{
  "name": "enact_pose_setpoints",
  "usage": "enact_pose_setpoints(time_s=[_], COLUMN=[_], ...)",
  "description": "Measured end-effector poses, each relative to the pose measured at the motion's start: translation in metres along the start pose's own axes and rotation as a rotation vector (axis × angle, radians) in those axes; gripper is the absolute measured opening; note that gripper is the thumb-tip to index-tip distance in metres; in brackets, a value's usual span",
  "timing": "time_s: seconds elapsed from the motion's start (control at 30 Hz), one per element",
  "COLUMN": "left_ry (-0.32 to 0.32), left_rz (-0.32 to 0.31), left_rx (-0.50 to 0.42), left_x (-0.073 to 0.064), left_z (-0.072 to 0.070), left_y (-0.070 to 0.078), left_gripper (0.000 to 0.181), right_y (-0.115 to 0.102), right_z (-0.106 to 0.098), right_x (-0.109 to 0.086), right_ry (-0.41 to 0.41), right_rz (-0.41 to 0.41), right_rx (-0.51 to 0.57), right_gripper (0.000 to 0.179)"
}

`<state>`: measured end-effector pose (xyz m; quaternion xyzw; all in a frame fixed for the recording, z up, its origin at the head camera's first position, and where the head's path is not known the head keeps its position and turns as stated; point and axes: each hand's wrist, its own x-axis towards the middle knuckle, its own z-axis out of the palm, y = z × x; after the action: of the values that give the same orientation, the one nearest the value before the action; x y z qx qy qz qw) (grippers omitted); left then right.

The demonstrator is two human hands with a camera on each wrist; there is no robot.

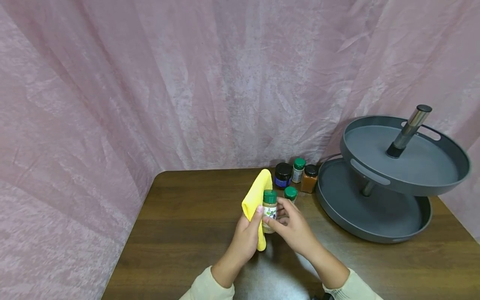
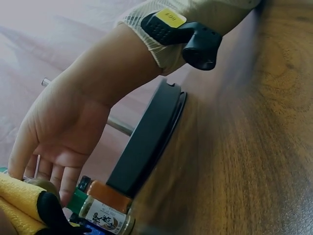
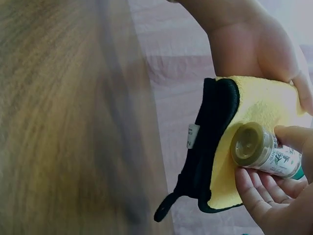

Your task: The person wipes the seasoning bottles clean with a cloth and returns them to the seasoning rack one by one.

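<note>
My left hand (image 1: 244,238) grips a yellow cloth (image 1: 258,191) with black trim, its thumb over the front near the spice jar. My right hand (image 1: 294,228) holds this small spice jar (image 1: 269,211), which has a green cap and a white label, between thumb and fingers. The jar is upright above the table in the head view, right against the cloth. From the right wrist, the jar's base (image 3: 248,145) shows in front of the yellow cloth (image 3: 261,100). A second green-capped jar (image 1: 290,193) stands just behind my right hand, its lower part hidden.
At the table's back edge stand a black-lidded jar with a blue label (image 1: 283,175), a green-capped jar (image 1: 298,170) and an orange-brown jar (image 1: 309,179). A two-tier grey round tray (image 1: 408,188) with a metal post stands to the right. A pink curtain (image 1: 232,91) hangs behind the wooden table (image 1: 180,233).
</note>
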<state>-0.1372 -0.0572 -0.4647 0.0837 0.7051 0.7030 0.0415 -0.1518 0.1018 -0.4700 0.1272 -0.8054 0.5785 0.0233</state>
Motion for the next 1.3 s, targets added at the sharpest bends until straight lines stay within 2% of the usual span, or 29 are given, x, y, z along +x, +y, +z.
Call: enact_pose_setpoints(time_s=[0.2, 0.37, 0.5, 0.67, 0.93, 1.1, 1.3], left_ry=[-0.016, 0.003, 0.026, 0.045, 0.007, 0.004, -0.009], left_rz=[-0.005, -0.010, -0.009, -0.008, -0.013, 0.000, -0.002], left_rx=[-0.020, -0.029, -0.023, -0.016, -0.050, -0.042, -0.048], left_x=[-0.001, -0.001, 0.001, 0.003, 0.003, 0.003, 0.004], left_z=[0.002, 0.002, 0.000, -0.004, -0.004, -0.003, -0.002], left_y=[-0.002, -0.003, -0.002, -0.001, -0.003, -0.003, -0.003], left_gripper=[0.045, 0.046, 0.046, 0.049, 0.051, 0.050, 0.049], right_y=[0.000, 0.000, -0.001, -0.002, 0.002, 0.003, 0.002], right_z=[-0.008, -0.009, -0.006, -0.001, 0.000, -0.003, -0.007], right_x=[0.004, 0.005, 0.003, 0.002, 0.000, 0.001, 0.003], right_ry=[0.035, 0.024, -0.025, -0.113, -0.133, -0.103, -0.009], right_rz=[-0.017, 0.041, 0.065, 0.016, -0.002, -0.051, -0.014], right_rx=[0.055, 0.078, 0.057, 0.048, 0.002, -0.044, -0.003], right_gripper=[0.058, 0.064, 0.061, 0.056, 0.062, 0.058, 0.066])
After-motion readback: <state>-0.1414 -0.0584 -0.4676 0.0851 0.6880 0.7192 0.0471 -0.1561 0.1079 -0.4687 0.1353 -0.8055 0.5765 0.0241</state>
